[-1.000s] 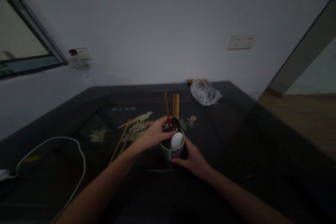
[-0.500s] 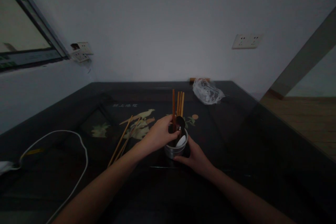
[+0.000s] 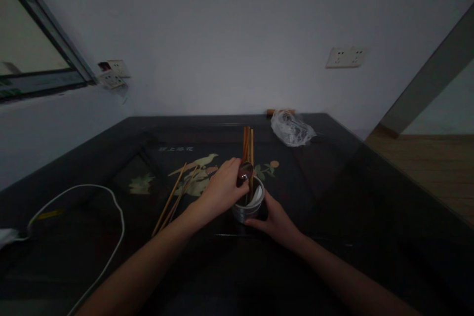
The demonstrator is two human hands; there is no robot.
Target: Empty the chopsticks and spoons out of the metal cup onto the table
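A grey cylindrical container (image 3: pixel 243 214) stands on the dark table in front of me. My right hand (image 3: pixel 278 223) is wrapped around its right side, thumb low at the front. Several wooden chopsticks (image 3: pixel 247 144) rise from the container in a close bunch. Over its rim, my left hand (image 3: pixel 221 186) is closed around the chopsticks and a dark, shiny spoon (image 3: pixel 245 170); my fingers hide how many sticks are in the grip. Something white (image 3: pixel 256 197), perhaps a spoon, leans inside against the right wall. Left of the container, a few loose chopsticks (image 3: pixel 169 201) lie on the table.
A crumpled clear plastic bag (image 3: pixel 292 129) lies at the back right, by a brown stick-like thing (image 3: pixel 272 111) against the wall. A white cable (image 3: pixel 120 212) loops across the left side. The table (image 3: pixel 355 192) ends at a wall with sockets (image 3: pixel 346 57).
My left hand has drawn the chopsticks and spoon together toward the left side of the container, and the bunch is tighter. My right hand stays on the container.
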